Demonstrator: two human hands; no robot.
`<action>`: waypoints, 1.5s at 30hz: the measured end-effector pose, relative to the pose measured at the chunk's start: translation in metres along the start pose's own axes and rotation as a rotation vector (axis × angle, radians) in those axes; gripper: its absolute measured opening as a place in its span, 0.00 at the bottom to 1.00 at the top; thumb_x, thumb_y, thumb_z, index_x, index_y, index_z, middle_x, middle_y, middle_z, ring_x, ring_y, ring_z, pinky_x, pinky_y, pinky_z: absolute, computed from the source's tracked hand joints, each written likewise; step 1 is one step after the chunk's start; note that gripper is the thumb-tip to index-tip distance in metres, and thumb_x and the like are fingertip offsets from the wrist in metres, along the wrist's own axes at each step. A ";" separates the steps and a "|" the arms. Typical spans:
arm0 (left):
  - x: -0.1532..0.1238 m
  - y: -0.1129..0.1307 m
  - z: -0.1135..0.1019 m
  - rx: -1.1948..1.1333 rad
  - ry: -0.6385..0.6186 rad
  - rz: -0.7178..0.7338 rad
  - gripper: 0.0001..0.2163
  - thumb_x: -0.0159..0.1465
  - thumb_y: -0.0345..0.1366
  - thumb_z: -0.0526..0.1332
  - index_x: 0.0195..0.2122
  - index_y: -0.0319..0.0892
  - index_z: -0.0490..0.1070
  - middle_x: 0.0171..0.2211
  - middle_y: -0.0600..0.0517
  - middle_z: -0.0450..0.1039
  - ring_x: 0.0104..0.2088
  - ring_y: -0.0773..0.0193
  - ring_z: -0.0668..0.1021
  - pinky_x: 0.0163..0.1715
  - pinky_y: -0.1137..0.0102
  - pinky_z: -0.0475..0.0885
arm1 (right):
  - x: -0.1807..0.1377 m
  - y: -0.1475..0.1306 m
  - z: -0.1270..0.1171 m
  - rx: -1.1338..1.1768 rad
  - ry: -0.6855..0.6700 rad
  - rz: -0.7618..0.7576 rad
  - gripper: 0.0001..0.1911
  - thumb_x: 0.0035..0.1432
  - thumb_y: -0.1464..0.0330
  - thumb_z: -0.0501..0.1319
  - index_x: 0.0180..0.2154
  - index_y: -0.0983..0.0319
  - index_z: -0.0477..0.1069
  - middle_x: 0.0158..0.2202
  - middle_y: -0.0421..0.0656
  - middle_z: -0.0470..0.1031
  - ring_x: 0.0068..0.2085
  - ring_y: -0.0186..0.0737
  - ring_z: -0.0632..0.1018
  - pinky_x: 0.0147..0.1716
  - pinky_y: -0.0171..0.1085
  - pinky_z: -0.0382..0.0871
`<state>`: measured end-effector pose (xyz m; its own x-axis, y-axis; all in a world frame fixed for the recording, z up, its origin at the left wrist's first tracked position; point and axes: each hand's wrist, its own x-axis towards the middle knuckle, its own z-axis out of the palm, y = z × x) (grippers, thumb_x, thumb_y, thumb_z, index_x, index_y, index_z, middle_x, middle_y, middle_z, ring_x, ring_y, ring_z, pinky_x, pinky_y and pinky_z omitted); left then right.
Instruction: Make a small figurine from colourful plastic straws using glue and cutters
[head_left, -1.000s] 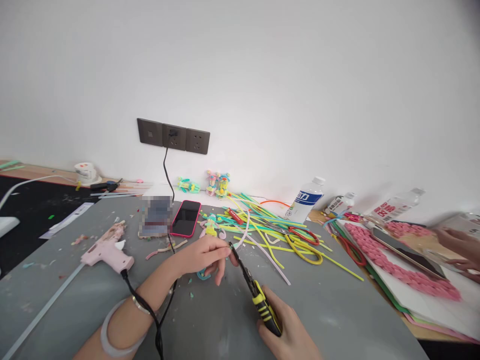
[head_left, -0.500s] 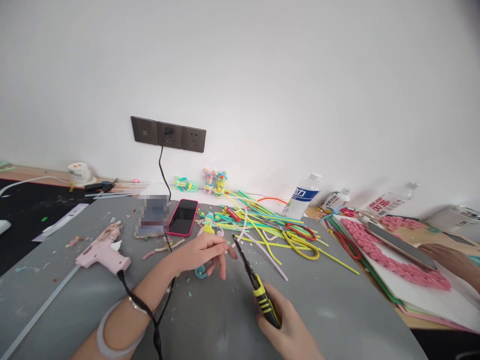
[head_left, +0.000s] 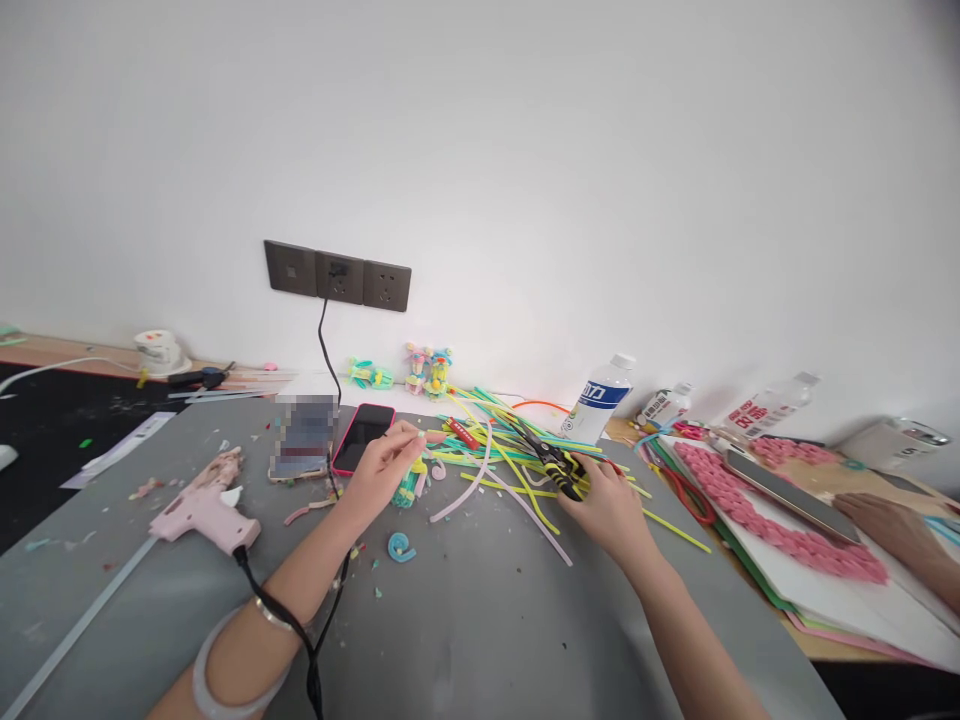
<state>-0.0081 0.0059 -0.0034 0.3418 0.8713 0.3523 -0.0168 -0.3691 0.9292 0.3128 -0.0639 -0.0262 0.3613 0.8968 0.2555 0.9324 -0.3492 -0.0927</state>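
Note:
My left hand [head_left: 386, 465] is closed in a pinch, raised over a small green and yellow pipe-cleaner figure [head_left: 407, 487] that it partly hides. A tiny pale bit shows at its fingertips, too small to name. My right hand [head_left: 604, 500] grips black and yellow pliers [head_left: 553, 462] by the handles, and their jaws point away to the left over a heap of yellow and green pipe cleaners [head_left: 517, 450]. Lilac pipe cleaners [head_left: 536, 515] lie nearer me. A blue pipe-cleaner coil [head_left: 401, 547] rests on the grey mat [head_left: 480, 620].
A pink glue gun [head_left: 206, 505] lies left, its black cord crossing my left forearm. A pink-edged phone [head_left: 364, 437] and finished figures [head_left: 427, 370] sit behind. A bottle [head_left: 600, 400] stands back right. Another person's hand [head_left: 885, 525] rests beside a phone [head_left: 791, 495] at the right.
My right hand has carried the pliers forward and right, onto the pipe-cleaner heap. My left hand has risen slightly and left, its fingers now pinched, uncovering the blue coil.

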 end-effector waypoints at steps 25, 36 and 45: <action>0.002 -0.004 0.003 -0.096 0.032 -0.166 0.21 0.65 0.53 0.59 0.38 0.39 0.80 0.25 0.50 0.74 0.24 0.67 0.71 0.23 0.73 0.64 | -0.028 -0.076 0.019 0.853 -0.328 -0.672 0.08 0.63 0.68 0.61 0.40 0.58 0.79 0.37 0.46 0.72 0.40 0.43 0.74 0.40 0.40 0.68; 0.002 -0.001 0.003 -0.079 0.029 -0.184 0.21 0.65 0.53 0.59 0.38 0.39 0.80 0.25 0.49 0.74 0.24 0.67 0.70 0.23 0.73 0.65 | -0.010 -0.089 0.005 0.769 -0.630 -0.541 0.04 0.55 0.75 0.63 0.32 0.60 0.75 0.29 0.37 0.66 0.31 0.34 0.67 0.31 0.32 0.60; 0.002 0.001 0.004 -0.068 0.032 -0.178 0.21 0.65 0.53 0.59 0.37 0.38 0.80 0.25 0.49 0.74 0.24 0.66 0.71 0.23 0.72 0.66 | -0.011 -0.091 0.001 0.587 -0.511 -0.769 0.07 0.62 0.75 0.57 0.33 0.60 0.69 0.32 0.39 0.69 0.33 0.37 0.69 0.35 0.35 0.61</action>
<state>-0.0041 0.0062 -0.0022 0.3151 0.9311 0.1840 -0.0221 -0.1867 0.9822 0.2244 -0.0418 -0.0217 -0.4852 0.8740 0.0246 0.7187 0.4147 -0.5581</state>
